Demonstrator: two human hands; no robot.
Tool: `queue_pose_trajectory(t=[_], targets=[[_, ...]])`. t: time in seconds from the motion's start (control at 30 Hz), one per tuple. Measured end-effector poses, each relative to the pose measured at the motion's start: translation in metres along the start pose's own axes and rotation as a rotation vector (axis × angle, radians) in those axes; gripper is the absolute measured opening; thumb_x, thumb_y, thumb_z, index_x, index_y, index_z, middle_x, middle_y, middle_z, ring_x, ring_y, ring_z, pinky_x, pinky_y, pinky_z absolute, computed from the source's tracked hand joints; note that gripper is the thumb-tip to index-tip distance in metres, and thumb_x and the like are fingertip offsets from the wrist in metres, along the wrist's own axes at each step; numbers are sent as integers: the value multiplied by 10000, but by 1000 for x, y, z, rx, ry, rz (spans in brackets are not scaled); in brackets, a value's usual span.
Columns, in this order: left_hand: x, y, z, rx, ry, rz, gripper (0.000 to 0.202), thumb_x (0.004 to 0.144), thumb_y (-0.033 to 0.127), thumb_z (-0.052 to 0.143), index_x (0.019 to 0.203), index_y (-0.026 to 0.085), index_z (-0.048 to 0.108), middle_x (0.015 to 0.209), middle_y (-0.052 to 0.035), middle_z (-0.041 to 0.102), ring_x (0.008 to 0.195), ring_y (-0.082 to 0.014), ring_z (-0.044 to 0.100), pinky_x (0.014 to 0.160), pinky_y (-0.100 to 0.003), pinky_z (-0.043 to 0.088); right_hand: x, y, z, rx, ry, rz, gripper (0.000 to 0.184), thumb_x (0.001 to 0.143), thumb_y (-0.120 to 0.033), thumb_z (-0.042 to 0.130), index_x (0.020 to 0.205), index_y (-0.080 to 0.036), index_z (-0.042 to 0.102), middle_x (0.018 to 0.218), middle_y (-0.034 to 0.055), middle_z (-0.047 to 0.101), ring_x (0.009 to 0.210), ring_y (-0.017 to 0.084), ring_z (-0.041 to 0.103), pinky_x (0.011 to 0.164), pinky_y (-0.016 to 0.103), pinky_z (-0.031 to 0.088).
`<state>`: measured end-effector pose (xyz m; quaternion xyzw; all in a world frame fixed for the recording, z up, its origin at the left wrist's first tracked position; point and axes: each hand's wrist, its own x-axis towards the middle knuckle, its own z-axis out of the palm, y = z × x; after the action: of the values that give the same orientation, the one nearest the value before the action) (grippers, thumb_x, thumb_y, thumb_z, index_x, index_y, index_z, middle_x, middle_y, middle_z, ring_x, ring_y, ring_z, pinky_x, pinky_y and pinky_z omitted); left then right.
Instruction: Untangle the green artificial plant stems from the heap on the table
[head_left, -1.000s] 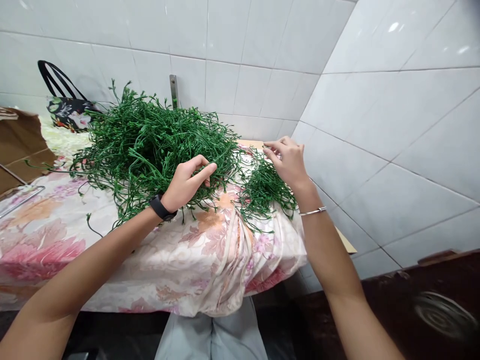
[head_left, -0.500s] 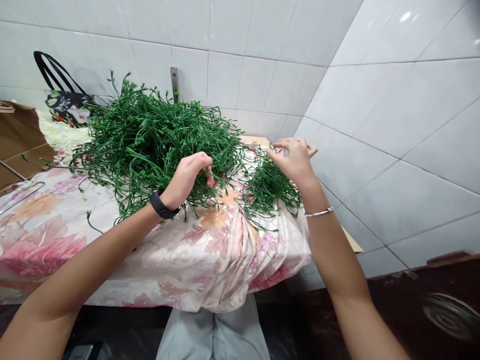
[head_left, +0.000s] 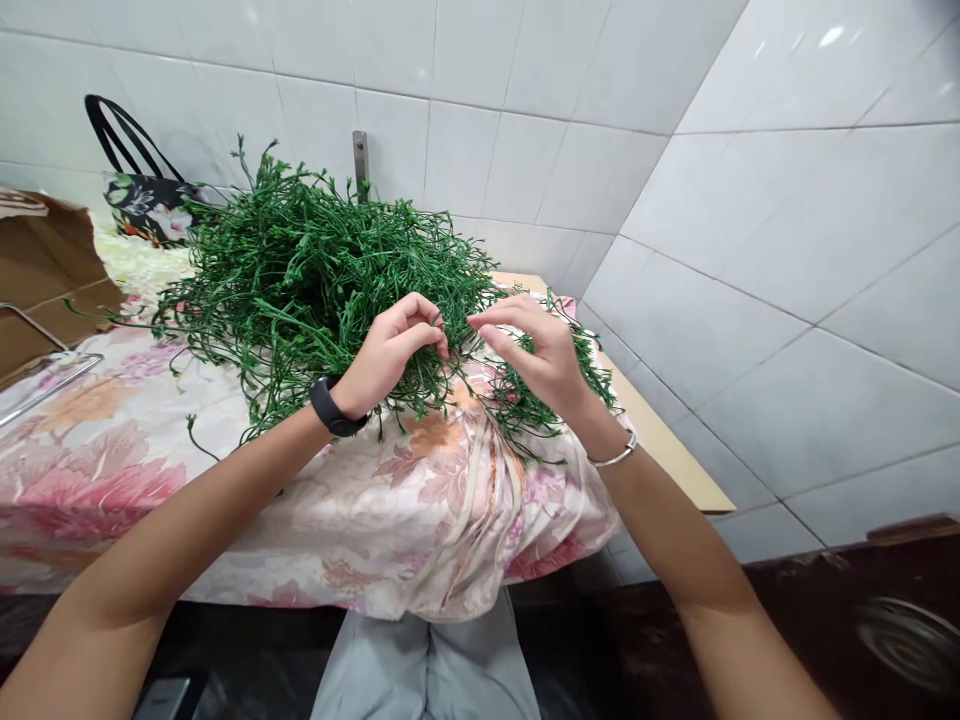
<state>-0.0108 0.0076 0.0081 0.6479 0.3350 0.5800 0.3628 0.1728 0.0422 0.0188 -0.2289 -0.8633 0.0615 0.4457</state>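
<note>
A large heap of green artificial stems (head_left: 322, 260) with small forked tips lies on a flowered cloth. My left hand (head_left: 394, 345), with a black band on the wrist, is at the heap's right front edge. Its fingers are curled together on a thin green stem, mostly hidden by the fingers. Just to the right is my right hand (head_left: 536, 350), palm down, fingers stretched and thumb apart, holding nothing that I can see. Beneath and behind it lies a smaller pile of green stems (head_left: 596, 375), partly covered by the hand.
The flowered cloth (head_left: 300, 540) hangs over the table's front edge and bunches at the right. A bare wooden strip (head_left: 675, 455) shows beside it. Behind stand a tiled wall (head_left: 510, 170) and a floral bag (head_left: 154, 210). At left are a cardboard box (head_left: 52, 260) and a metal rod (head_left: 64, 385).
My right hand has moved left from above the smaller pile, close to my left hand. My left hand stays nearly in place, its fingers curled. The view has shifted slightly.
</note>
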Motion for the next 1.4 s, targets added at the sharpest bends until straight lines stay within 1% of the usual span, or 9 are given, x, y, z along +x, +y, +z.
queue_pose_trajectory(t=[0.17, 0.27, 0.43, 0.57, 0.7, 0.9, 1.07, 1.3, 1.4], targets=[[-2, -2, -1, 77, -126, -13, 94, 750, 199, 532, 828, 151, 512, 810, -5, 566, 735, -96, 561, 704, -233, 453, -6, 3, 16, 162, -107, 24, 100, 762, -286, 611, 746, -188, 601, 728, 6, 610, 729, 127, 543, 722, 297, 433], [-1, -1, -4, 237, -152, 40, 149, 768, 261, 546, 862, 145, 539, 813, -18, 585, 750, -108, 555, 716, -240, 443, -6, 4, 13, 256, -83, 101, 98, 753, -258, 610, 708, -186, 563, 776, 13, 602, 778, 132, 556, 770, 312, 427], [-2, 4, -8, 489, -129, 197, 144, 768, 291, 561, 810, 154, 567, 804, -19, 600, 767, -121, 541, 708, -234, 422, -2, -2, 4, 547, -127, 248, 179, 735, -168, 581, 602, -171, 461, 829, 29, 630, 883, 157, 587, 813, 342, 431], [-5, 3, -7, 630, -89, 286, 78, 749, 236, 567, 776, 163, 563, 810, -16, 593, 820, -136, 519, 738, -248, 407, 0, -6, 2, 668, -151, 351, 227, 703, -116, 587, 562, -164, 416, 763, 18, 622, 825, 141, 604, 744, 301, 446], [-6, 2, -5, 644, -88, 272, 59, 730, 187, 547, 774, 160, 520, 797, -12, 558, 788, -132, 498, 717, -247, 398, -1, -7, 2, 746, -225, 408, 218, 704, -168, 624, 586, -156, 442, 693, 0, 581, 695, 112, 598, 635, 259, 448], [-4, 2, -5, 539, -195, 151, 47, 777, 169, 476, 820, 152, 472, 772, -2, 523, 739, -113, 498, 681, -232, 388, -1, -3, 2, 544, -265, 391, 227, 744, -299, 632, 653, -155, 482, 617, -11, 554, 583, 75, 517, 547, 221, 407], [-2, -4, -6, 584, -359, 49, 171, 845, 279, 425, 898, 147, 521, 745, -12, 557, 666, -114, 493, 613, -227, 379, -4, 0, 6, 284, -281, 244, 233, 751, -371, 614, 805, -158, 538, 704, -10, 548, 620, 78, 501, 571, 220, 399], [0, -7, -9, 802, -464, 130, 154, 825, 243, 490, 864, 136, 593, 680, -10, 552, 609, -107, 468, 569, -216, 341, -4, 3, 4, 98, -511, 108, 240, 833, -362, 511, 783, -147, 604, 650, -16, 557, 578, 66, 461, 543, 199, 341], [-2, -5, -7, 924, -439, 190, 138, 821, 225, 504, 824, 127, 601, 679, -27, 540, 666, -132, 478, 602, -229, 355, -4, 5, 3, 95, -590, 43, 221, 853, -315, 485, 788, -149, 615, 589, -39, 496, 520, 51, 388, 507, 188, 301]])
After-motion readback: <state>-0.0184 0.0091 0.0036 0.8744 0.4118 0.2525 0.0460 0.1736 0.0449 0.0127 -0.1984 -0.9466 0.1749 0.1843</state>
